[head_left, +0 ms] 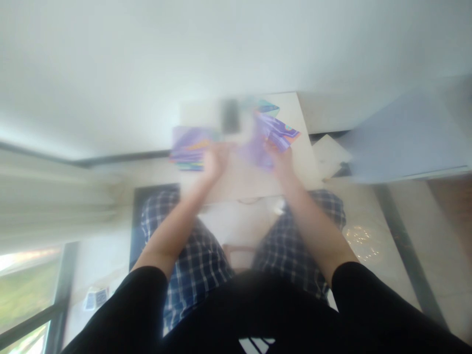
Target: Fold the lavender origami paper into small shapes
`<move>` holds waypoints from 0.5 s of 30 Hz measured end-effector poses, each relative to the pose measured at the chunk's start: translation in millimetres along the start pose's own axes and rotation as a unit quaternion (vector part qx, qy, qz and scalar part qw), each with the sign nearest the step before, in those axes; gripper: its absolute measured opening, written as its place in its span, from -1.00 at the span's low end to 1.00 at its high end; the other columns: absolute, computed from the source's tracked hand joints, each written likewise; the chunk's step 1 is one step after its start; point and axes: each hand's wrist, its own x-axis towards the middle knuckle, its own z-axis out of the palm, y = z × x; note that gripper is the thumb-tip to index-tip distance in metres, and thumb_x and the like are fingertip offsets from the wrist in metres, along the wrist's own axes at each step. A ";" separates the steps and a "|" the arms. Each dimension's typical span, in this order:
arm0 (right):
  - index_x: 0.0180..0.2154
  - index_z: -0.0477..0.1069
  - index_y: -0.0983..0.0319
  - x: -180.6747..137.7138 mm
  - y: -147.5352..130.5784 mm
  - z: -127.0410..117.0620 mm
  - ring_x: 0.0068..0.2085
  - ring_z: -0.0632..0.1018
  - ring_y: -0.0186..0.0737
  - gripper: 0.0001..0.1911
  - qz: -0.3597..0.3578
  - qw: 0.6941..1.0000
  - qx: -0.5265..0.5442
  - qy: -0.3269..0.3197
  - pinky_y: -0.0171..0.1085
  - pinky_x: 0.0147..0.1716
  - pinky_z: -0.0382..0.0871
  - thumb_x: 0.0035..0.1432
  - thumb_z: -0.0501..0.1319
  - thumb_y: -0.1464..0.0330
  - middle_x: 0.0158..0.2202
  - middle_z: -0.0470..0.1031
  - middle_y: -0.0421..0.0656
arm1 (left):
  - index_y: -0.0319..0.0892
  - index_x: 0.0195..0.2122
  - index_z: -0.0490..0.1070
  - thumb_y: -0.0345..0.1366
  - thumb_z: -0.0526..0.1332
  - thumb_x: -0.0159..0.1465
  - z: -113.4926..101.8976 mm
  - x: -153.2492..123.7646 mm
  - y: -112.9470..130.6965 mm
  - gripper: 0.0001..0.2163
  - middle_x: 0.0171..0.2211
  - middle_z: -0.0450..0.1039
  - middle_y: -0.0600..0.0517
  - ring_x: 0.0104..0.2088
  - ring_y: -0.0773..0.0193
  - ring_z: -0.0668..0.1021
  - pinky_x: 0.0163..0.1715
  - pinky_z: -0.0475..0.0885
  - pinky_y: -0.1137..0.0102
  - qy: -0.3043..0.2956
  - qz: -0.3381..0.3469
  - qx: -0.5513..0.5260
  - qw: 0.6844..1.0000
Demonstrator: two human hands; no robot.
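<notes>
My right hand [280,156] grips a purple printed paper [278,130] with orange and white markings, tilted over the table. A paler purple part [254,150] hangs on its left side, smeared by blur. My left hand [217,160] is beside a purple stack of printed papers [190,145] at the table's left edge. Its fingers point inward, and blur hides whether they hold anything. Behind the hands, a dark rectangular object [230,116] lies on the white table [236,179]. Next to it is a teal and green printed piece [269,107], partly covered by the purple paper.
A white wall [236,44] stands close behind the table. To the right is a large pale grey panel [409,140]. My legs in checked trousers [199,250] straddle the table's near side. A small blue and white item [96,298] lies at the lower left, near a window [27,290].
</notes>
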 end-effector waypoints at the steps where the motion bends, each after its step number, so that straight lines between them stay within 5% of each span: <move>1: -0.20 0.52 0.18 -0.3 0.1 0.0 0.02 0.62 -0.04 -0.47 -0.002 1.000 0.001 0.001 0.00 0.12 0.49 -0.22 0.52 0.08 -0.14 0.66 -0.12 | -0.13 -0.16 0.62 -0.09 0.15 0.39 0.0 -0.7 0.1 -0.70 -0.08 0.64 -0.09 -0.02 0.09 0.61 0.09 0.42 0.26 -0.011 0.004 -0.011 1.000; 10: -0.24 0.53 0.17 -0.6 -2.8 -0.4 -0.02 0.63 -0.05 -0.49 0.009 1.000 -0.007 0.011 -0.02 0.12 0.49 -0.24 0.52 0.09 -0.17 0.67 -0.14 | -0.15 -0.22 0.65 -0.17 0.22 0.32 -1.2 -2.8 -1.3 -0.76 -0.14 0.66 -0.07 -0.06 0.06 0.65 0.11 0.45 0.19 -0.021 -0.024 -0.008 0.999; 15: -0.22 0.55 0.17 -5.6 2.6 1.5 0.00 0.62 -0.01 -0.47 0.015 0.999 -0.034 -0.036 -0.01 0.13 0.47 -0.24 0.50 0.04 -0.15 0.67 -0.13 | -0.11 0.07 0.53 -0.01 0.31 0.25 1.0 1.4 8.2 -0.57 0.04 0.59 -0.09 0.10 0.02 0.59 0.17 0.42 0.19 -0.063 -0.069 -0.111 0.989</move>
